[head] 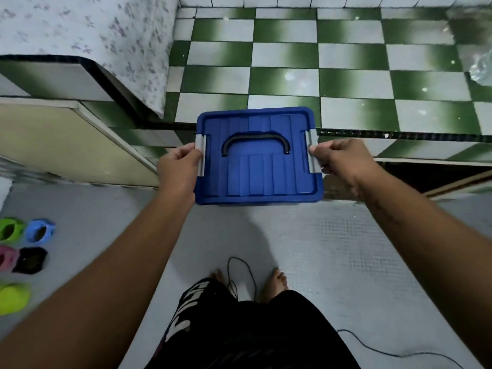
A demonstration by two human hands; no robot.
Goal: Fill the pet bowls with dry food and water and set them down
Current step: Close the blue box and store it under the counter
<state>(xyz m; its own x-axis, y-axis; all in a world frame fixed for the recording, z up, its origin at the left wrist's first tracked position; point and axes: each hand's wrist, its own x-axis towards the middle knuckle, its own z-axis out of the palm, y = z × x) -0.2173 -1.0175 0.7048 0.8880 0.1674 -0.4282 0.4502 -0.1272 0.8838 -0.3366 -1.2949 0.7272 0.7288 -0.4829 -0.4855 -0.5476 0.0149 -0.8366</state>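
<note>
The blue box sits between the two hands, seen from straight above with its lid on. It is at the near edge of the tiled counter; whether it rests on that edge or is carried just in front of it cannot be told. The left hand grips the box's left side, its fingers curled under and its thumb lying against the grey clip there. The right hand grips the opposite side, with thumb and fingers pinched at the other grey clip. A black handle lies flat in a recess in the lid, between the two clips and untouched.

The bowls are well apart from the hands, down on the grey floor at the far left: a green bowl beside a blue bowl, a pink bowl beside a black bowl behind them, and a lime bowl nearest. They are blurred, and what they hold cannot be made out.

The lid carries no readable label. The only writing is white lettering on the black shorts, seen upside down and partly folded, too broken up to read.

A thin black cord loops on the floor between the bare feet. A floral cloth hangs over the counter's left end, above a cream cupboard door.
</note>
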